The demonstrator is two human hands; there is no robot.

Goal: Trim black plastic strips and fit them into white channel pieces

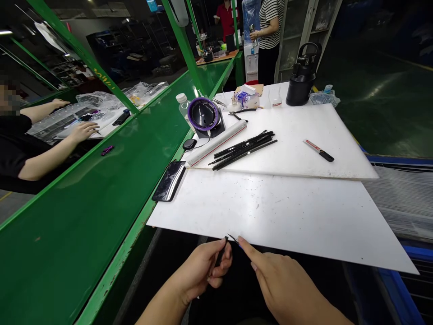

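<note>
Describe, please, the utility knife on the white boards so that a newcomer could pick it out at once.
Start at the upper white board, the one overlapping the nearer board. To the right of the bundle of black strips lies the utility knife, alone and apart from everything else. It is short, with a pale red-marked body and a black end, unlike the long, all-black strips.

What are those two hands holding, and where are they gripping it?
The left hand pinches a thin black strip near its upper end. The right hand holds a fine dark tool at the fingertips, exact grip unclear.

No legible text on anything
</note>
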